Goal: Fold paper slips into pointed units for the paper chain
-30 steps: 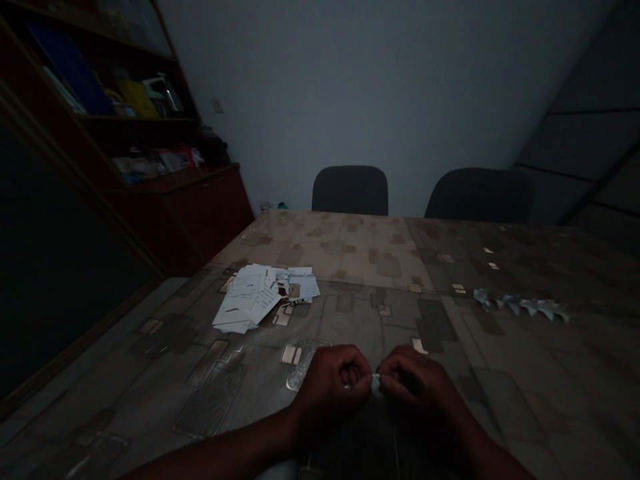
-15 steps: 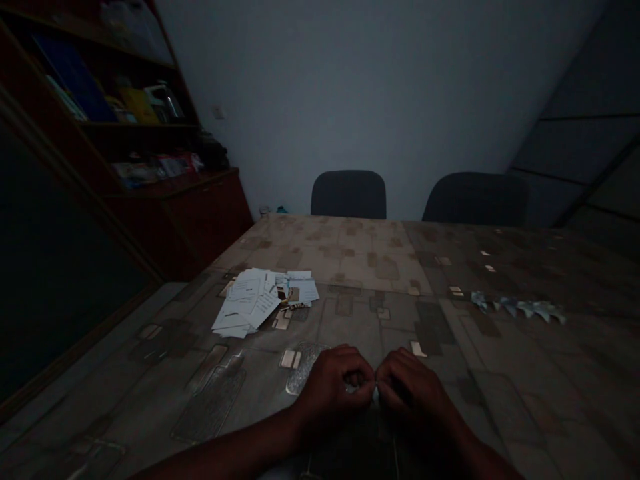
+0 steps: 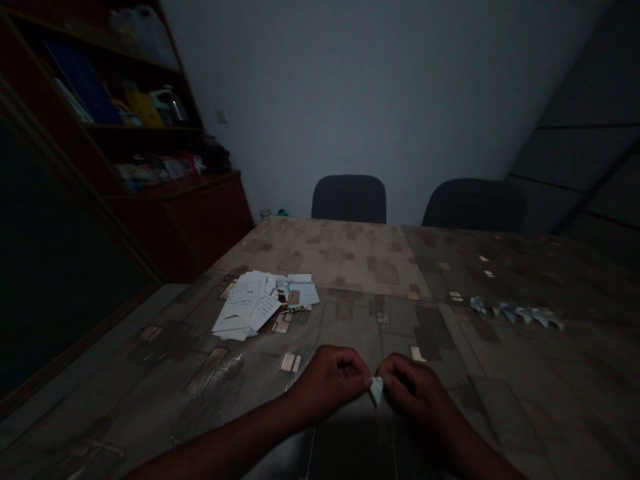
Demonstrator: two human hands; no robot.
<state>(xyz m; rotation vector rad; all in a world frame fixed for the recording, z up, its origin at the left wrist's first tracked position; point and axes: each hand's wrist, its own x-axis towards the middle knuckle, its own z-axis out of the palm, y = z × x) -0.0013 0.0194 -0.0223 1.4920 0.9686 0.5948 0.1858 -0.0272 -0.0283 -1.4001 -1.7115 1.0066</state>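
Above the near part of the patterned table (image 3: pixel 360 327), between two bare hands: one small pale piece (image 3: pixel 377 392), seemingly folded paper, its narrow end pointing downward.

Left hand (image 3: pixel 325 383): closing thumb and finger narrowly on the piece's upper left corner. Right hand (image 3: pixel 414 387): pinching the upper right side, fingers curling inward, fingertips almost meeting those opposite.

Step in hand, by judgement: the fingertips are shaping or adjusting the small piece; exact folds are escaping view in the dim light.

Next move, by judgement: calling for light, matched pinches, one side steadying while the other is working the edge; a hard pull would be risking a crease or tear.

Loose white sheets (image 3: pixel 250 300), some printed: lying in an overlapping pile, beyond the hands and to the left. Pale pointed pieces (image 3: pixel 523 315): forming a row, well apart at right. Two dark chairs (image 3: pixel 349 199): standing behind the far edge.
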